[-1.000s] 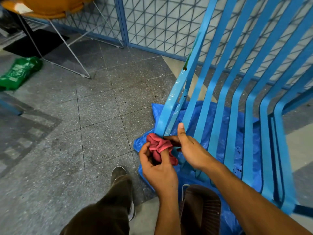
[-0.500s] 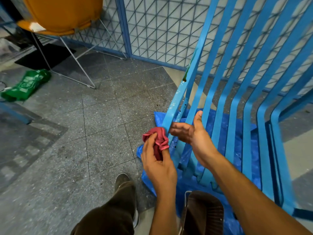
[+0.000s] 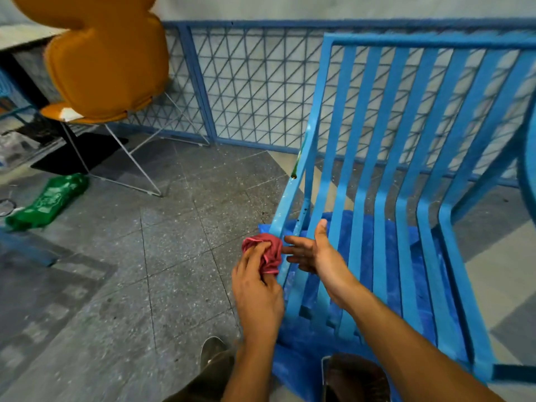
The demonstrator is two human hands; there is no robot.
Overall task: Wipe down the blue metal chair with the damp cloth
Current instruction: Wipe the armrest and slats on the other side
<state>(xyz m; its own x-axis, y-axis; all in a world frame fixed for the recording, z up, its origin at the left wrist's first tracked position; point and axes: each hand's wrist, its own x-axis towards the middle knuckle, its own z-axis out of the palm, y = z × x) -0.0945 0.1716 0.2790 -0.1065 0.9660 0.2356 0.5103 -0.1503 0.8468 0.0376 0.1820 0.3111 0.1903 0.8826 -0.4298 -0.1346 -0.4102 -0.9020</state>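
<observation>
The blue metal chair [image 3: 406,175] with slatted back and seat fills the right half of the view. My left hand [image 3: 256,288] grips a bunched red cloth [image 3: 265,250] and holds it against the chair's leftmost slat, low near the seat bend. My right hand [image 3: 310,250] hovers just right of the cloth over the seat slats, fingers straight and spread, thumb up, holding nothing.
A blue plastic sheet [image 3: 307,346] lies under the chair on the grey tiled floor. An orange chair [image 3: 107,62] on wire legs stands at the back left, with a green bag [image 3: 46,201] on the floor near it. A blue mesh fence [image 3: 255,88] runs behind. My shoes show at the bottom.
My right hand let go of the cloth and drew away to the right, opening. My left hand carried the cloth up onto the left slat. The view tilted upward.
</observation>
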